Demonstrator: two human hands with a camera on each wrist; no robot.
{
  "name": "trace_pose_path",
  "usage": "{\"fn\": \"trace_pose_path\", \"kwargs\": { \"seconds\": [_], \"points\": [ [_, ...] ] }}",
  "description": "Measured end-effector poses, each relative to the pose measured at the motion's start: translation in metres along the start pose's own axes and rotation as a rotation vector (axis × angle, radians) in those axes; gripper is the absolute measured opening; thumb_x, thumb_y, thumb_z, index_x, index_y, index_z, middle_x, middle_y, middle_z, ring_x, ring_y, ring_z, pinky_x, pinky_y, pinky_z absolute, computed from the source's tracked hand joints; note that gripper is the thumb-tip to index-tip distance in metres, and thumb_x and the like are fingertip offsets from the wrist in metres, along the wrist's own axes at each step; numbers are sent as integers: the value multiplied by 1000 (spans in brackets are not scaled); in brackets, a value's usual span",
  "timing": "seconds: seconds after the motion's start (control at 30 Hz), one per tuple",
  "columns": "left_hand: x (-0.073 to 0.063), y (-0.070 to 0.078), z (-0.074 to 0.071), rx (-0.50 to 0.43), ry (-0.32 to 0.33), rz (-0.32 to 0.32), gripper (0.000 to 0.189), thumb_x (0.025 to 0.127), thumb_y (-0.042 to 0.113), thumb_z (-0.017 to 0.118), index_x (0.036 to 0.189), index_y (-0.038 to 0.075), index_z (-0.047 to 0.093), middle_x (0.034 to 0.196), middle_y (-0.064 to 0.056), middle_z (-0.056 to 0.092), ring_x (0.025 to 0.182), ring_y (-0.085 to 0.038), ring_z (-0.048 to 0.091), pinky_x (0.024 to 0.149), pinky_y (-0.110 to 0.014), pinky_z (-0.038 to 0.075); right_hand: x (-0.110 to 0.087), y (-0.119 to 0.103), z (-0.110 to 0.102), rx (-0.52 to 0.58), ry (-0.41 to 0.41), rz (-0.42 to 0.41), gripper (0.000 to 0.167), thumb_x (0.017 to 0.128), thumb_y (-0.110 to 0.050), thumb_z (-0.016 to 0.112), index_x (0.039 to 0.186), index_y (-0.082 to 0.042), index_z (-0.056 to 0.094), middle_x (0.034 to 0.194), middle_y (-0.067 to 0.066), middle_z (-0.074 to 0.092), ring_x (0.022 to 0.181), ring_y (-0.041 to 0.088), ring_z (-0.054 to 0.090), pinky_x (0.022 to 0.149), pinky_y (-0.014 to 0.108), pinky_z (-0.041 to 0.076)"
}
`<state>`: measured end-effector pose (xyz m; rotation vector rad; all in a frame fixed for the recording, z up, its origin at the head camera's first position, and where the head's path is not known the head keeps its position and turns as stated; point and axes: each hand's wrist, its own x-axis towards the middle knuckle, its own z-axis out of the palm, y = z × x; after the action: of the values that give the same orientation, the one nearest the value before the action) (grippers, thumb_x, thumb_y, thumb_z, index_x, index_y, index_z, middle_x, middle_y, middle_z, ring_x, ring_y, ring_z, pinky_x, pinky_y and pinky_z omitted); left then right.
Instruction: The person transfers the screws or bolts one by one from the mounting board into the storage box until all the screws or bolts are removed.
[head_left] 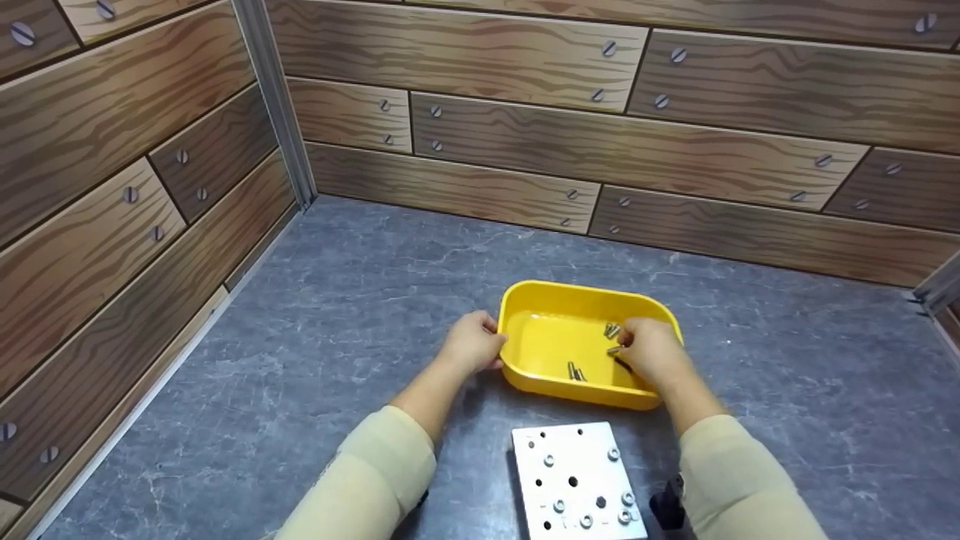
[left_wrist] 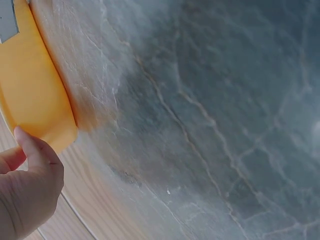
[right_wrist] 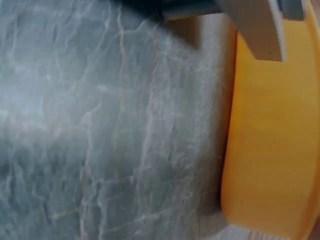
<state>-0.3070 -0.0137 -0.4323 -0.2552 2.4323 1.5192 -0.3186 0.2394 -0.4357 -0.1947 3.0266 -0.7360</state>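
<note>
A yellow plastic bin (head_left: pixel 555 341) stands on the table with several small metal screws (head_left: pixel 576 372) lying in it. My left hand (head_left: pixel 472 341) holds the bin's left rim between thumb and fingers; the left wrist view also shows this hand (left_wrist: pixel 32 175) at the bin's corner (left_wrist: pixel 37 95). Inside the bin at its right side, my right hand (head_left: pixel 651 351) has curled fingers and pinches a small screw (head_left: pixel 615 350). The right wrist view shows only the bin's outer wall (right_wrist: pixel 272 135); the hand is out of that frame.
In front of the bin, between the forearms, is a metal plate (head_left: pixel 577 480) with holes and several socket-head screws in it. A black object (head_left: pixel 667 504) sits beside the right sleeve. Wood-patterned walls (head_left: pixel 480 127) border the grey marbled table (head_left: pixel 360 300).
</note>
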Motion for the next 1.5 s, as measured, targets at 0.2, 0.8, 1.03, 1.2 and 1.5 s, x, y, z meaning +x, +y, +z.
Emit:
{"fn": "trace_pose_path", "kwargs": {
  "seconds": [0.2, 0.8, 1.03, 1.2, 1.5],
  "points": [
    [0, 0, 1, -13, -1, 24, 8, 88, 6, 57, 95, 2, 55, 86, -10, 54, 60, -13, 56, 53, -19, 54, 1, 3, 1, -123, -5, -15, 16, 82, -10, 67, 72, -5, 56, 69, 6, 53, 65, 22, 49, 54, 28, 39],
    [-1, 1, 3, -3, 3, 22, 8, 88, 8, 58, 94, 2, 56, 85, -9, 55, 59, -13, 56, 51, -19, 53, 5, 5, -2, -173, -62, 49, 7, 79, 2, 58, 73, -2, 58, 73, 10, 56, 68, 23, 51, 57, 31, 44],
    [-1, 0, 2, -8, -4, 32, 9, 88, 7, 58, 94, 2, 55, 87, -10, 55, 59, -13, 57, 52, -20, 54, 2, 3, -12, -128, -52, 50, 8, 76, 4, 60, 84, 2, 60, 81, 14, 59, 74, 27, 54, 66, 38, 49],
    [-1, 1, 1, 1, -3, 4, 10, 88, 8, 58, 96, 3, 56, 89, -9, 55, 62, -13, 58, 52, -19, 54, -1, 2, -20, -112, -39, 19, 11, 78, 2, 62, 88, 3, 62, 83, 16, 61, 78, 30, 55, 71, 43, 49],
    [-2, 1, 0, 1, 12, -16, 8, 89, 9, 58, 95, 4, 56, 88, -9, 55, 63, -13, 58, 56, -21, 55, -12, -8, -33, -53, -27, -46, 9, 82, -5, 61, 88, 1, 61, 83, 13, 61, 77, 26, 54, 70, 41, 50]
  ]
}}
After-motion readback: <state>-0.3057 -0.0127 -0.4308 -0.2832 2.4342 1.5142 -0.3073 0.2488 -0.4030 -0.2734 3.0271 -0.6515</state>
